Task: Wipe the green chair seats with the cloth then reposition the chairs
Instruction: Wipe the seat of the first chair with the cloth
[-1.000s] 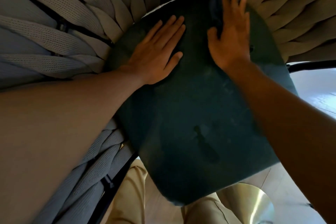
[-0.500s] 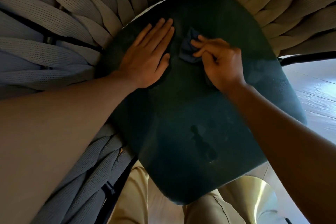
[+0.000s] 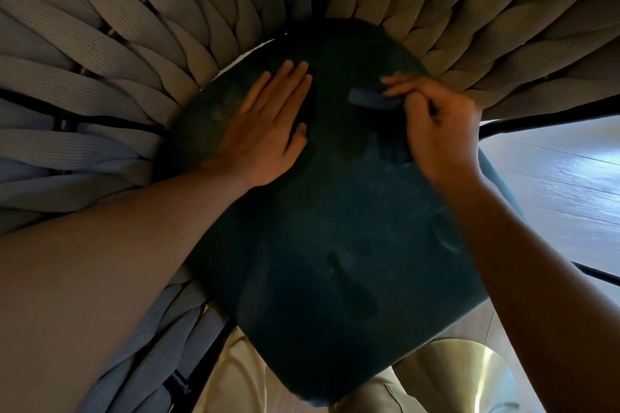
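The right hand's fingers (image 3: 399, 82) pinch a small dark blue cloth (image 3: 372, 99) near the back of the dark green cushioned chair seat (image 3: 335, 228); the left hand (image 3: 265, 131) lies flat, fingers straight, just beside. Wiping looks underway; repositioning remains. No writing is readable.

Dim overall, with daylight coming in from the right and glaring off the pale floor (image 3: 557, 178). The green seat (image 3: 335, 228) sits in deep shadow, its far end nearly black. Wide-angle bending curves the woven straps (image 3: 100, 43) at the edges. The near forearms look soft, perhaps out of focus
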The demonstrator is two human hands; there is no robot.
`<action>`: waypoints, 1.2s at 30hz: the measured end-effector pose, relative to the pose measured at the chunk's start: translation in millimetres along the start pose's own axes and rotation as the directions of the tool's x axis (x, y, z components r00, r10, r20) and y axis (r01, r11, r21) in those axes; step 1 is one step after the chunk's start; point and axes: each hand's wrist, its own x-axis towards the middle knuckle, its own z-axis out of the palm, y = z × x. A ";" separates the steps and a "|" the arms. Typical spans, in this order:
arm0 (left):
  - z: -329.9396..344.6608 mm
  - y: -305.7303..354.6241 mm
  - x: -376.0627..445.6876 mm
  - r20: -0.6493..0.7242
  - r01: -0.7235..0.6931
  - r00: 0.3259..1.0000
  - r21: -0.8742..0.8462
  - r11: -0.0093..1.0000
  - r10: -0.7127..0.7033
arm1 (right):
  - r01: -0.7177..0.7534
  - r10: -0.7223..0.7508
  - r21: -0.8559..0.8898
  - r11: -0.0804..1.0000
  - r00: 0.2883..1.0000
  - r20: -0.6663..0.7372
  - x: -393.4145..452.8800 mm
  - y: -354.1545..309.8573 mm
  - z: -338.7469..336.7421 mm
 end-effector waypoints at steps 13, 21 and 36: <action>18.0 26.2 40.2 0.065 -0.028 0.998 0.021 0.999 0.027 | 0.168 -0.076 -0.406 0.898 0.969 0.235 18.4 47.6 23.2; 18.0 24.4 39.1 0.060 -0.057 0.997 0.023 0.998 0.055 | 0.335 -0.221 -0.260 0.906 0.897 0.384 -14.7 55.5 4.4; 1.0 21.1 -40.5 -0.019 0.233 0.971 -0.141 0.962 -0.238 | -0.065 0.060 -0.010 0.998 0.845 0.531 -24.0 -20.1 -4.4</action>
